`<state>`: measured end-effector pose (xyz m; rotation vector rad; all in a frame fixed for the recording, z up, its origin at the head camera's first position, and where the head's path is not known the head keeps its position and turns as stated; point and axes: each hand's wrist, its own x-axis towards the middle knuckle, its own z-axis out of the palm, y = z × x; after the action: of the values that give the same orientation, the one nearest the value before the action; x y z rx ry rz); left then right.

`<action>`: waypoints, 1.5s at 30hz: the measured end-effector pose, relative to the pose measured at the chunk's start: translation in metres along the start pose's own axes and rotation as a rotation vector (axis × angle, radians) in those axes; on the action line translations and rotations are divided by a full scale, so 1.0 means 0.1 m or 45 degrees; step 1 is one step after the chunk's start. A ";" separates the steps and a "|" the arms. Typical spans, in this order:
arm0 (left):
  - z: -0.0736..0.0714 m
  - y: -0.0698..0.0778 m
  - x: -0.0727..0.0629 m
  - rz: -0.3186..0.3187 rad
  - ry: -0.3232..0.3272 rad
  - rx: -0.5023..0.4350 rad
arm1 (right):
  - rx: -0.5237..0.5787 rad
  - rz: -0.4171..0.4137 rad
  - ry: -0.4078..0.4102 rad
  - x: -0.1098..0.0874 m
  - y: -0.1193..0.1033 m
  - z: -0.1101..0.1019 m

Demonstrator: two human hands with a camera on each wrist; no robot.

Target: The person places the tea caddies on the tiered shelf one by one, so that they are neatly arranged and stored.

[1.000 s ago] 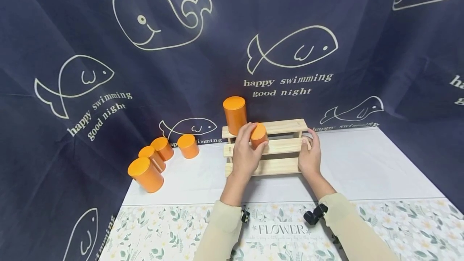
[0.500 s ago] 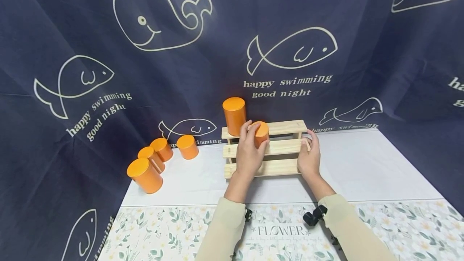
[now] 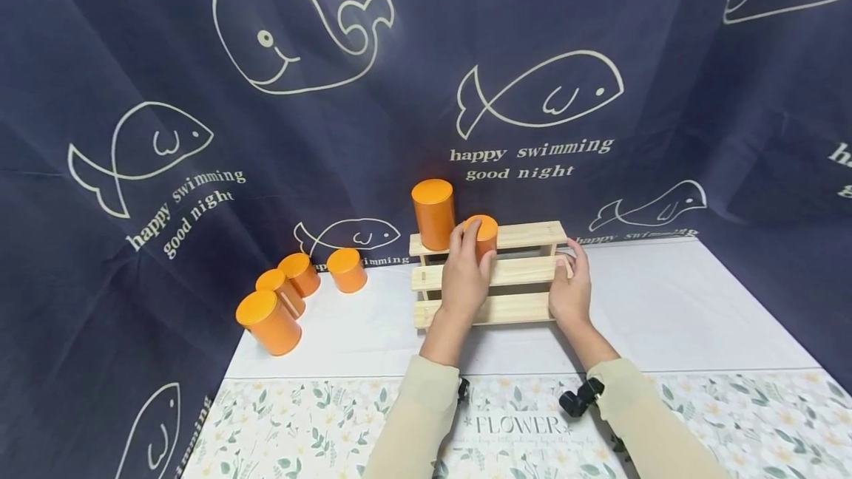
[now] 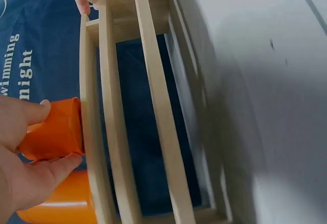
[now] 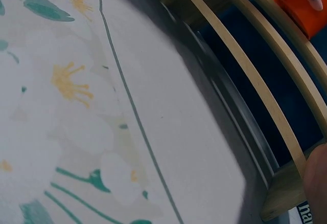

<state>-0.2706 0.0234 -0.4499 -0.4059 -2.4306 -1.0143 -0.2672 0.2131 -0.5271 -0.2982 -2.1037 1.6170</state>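
Head view shows the left hand (image 3: 464,278) pinching a short orange can (image 3: 489,241) between thumb and fingers, upright at the rack's (image 3: 522,272) top plank (image 3: 529,234), just right of a tall can (image 3: 434,222) that stands there. Left wrist view has the held can's base meeting that plank, though whether its weight rests there I cannot tell. A side grip leaves lid and base free, which probably suits setting a can level on so narrow a plank. The right hand (image 3: 570,293) grips the rack's right end, thumb in front, likely to keep it from sliding. Counted, there are six orange cans: one held, one standing on the rack, and four on the surface (image 3: 665,301) to the left, these being three grouped cans (image 3: 285,291) and a lone can (image 3: 348,273) just apart. One rack, three planks, stepped upward toward the back.
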 end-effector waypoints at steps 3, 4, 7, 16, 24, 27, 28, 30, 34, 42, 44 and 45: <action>0.06 0.02 0.03 -0.032 -0.042 -0.018 | -0.002 0.002 0.011 0.01 0.00 -0.02; 0.08 0.03 0.04 -0.048 -0.054 -0.015 | -0.003 0.002 0.013 0.01 0.01 -0.02; 0.12 0.06 0.08 -0.063 -0.048 0.034 | 0.003 0.000 0.015 0.02 -0.01 -0.04; 0.13 0.14 0.15 -0.084 -0.040 0.113 | -0.011 0.012 0.016 0.03 0.00 -0.07; 0.15 0.15 0.19 -0.117 -0.063 0.155 | -0.002 0.021 0.015 0.02 -0.01 -0.05; 0.16 0.14 0.22 -0.133 -0.077 0.203 | -0.001 0.029 0.007 0.01 -0.01 -0.04; 0.16 0.14 0.22 -0.139 -0.081 0.223 | 0.001 0.031 0.003 0.01 -0.01 -0.04; 0.17 0.14 0.24 -0.148 -0.086 0.263 | -0.007 0.033 -0.005 0.00 -0.01 -0.03; 0.17 0.12 0.26 -0.172 -0.084 0.330 | -0.009 0.031 -0.023 -0.01 -0.03 -0.02; 0.19 0.11 0.29 -0.152 -0.079 0.461 | -0.024 0.028 -0.038 0.00 -0.04 -0.01; 0.20 0.11 0.29 -0.137 -0.085 0.508 | -0.031 0.033 -0.036 -0.01 -0.03 -0.01; 0.20 0.11 0.29 -0.128 -0.084 0.527 | -0.036 0.036 -0.037 -0.01 -0.03 -0.02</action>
<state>-0.2968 0.0481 -0.4405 -0.1778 -2.6557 -0.5173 -0.2651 0.2130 -0.5240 -0.3173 -2.1548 1.6182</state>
